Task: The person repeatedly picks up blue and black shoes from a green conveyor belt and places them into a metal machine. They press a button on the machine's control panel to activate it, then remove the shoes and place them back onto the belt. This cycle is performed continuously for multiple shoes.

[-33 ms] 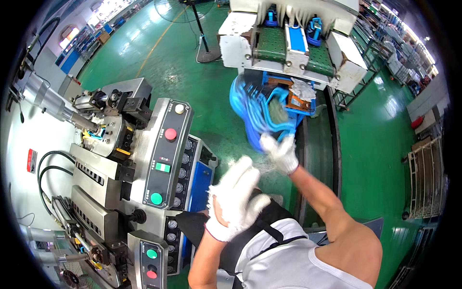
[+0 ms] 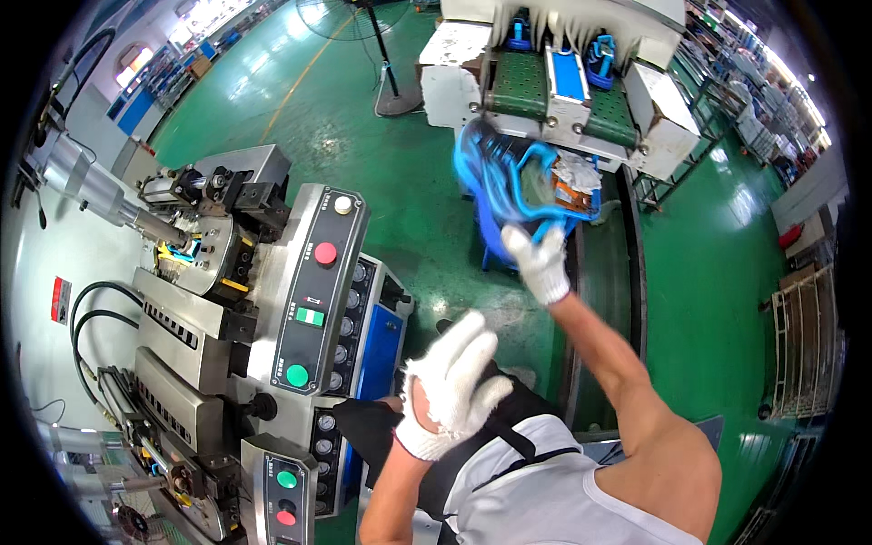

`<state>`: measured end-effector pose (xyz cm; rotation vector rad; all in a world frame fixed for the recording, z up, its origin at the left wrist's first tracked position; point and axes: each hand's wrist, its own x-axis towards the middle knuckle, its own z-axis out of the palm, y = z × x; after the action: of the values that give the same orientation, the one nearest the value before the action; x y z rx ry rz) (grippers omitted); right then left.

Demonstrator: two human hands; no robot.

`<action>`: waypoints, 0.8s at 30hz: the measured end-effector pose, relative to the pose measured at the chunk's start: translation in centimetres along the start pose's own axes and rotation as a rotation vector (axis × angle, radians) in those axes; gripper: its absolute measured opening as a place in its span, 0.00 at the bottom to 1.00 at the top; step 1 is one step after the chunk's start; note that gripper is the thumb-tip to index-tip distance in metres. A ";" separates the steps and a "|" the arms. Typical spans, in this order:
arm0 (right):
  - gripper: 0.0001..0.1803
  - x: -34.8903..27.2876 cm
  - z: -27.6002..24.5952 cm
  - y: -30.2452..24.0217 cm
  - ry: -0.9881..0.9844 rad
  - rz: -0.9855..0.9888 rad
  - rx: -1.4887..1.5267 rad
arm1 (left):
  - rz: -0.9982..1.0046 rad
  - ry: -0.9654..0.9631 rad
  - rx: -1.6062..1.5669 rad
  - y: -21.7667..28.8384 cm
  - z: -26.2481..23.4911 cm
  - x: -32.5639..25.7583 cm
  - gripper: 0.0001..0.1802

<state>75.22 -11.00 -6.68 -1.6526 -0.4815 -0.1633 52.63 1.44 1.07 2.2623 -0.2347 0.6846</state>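
Observation:
Both my hands wear white knit gloves. My right hand (image 2: 542, 265) is stretched forward, its fingers closed on the near end of a bright blue item with dark parts (image 2: 498, 177). Motion blurs the item; it resembles a shoe upper, but I cannot tell for certain. Below and behind it show a blue stand or bin (image 2: 490, 232) and brown pieces (image 2: 572, 198) under a crumpled pale wrap (image 2: 576, 170). My left hand (image 2: 454, 391) hovers near my lap, fingers extended, with nothing visible in it.
On my left stands a metal press machine with a button panel (image 2: 313, 291) and a lower panel (image 2: 280, 490). Ahead, a white conveyor machine has green belts (image 2: 520, 84) carrying blue shoe-like pieces (image 2: 600, 62). A fan stand (image 2: 385, 68) is beyond; a wire rack (image 2: 804, 336) stands right.
My right hand and the blue item have shifted slightly to the right. My left hand has moved slightly right and down, its fingers still extended.

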 end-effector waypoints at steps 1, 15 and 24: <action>0.35 4.0 0.6 1.5 0.076 -0.088 -0.048 | -0.070 -0.067 0.002 -0.8 0.5 -1.6 0.33; 0.59 40.7 -2.0 18.5 0.130 0.386 -0.812 | -1.070 0.177 0.089 -1.7 2.5 -23.9 0.25; 0.34 5.6 7.2 22.5 -0.465 0.421 -0.100 | -1.554 0.528 0.463 6.5 3.4 -39.2 0.12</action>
<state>88.11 -4.33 -26.18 -1.8555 -0.4638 0.5262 18.78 -7.02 -18.14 1.7740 1.8531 0.3882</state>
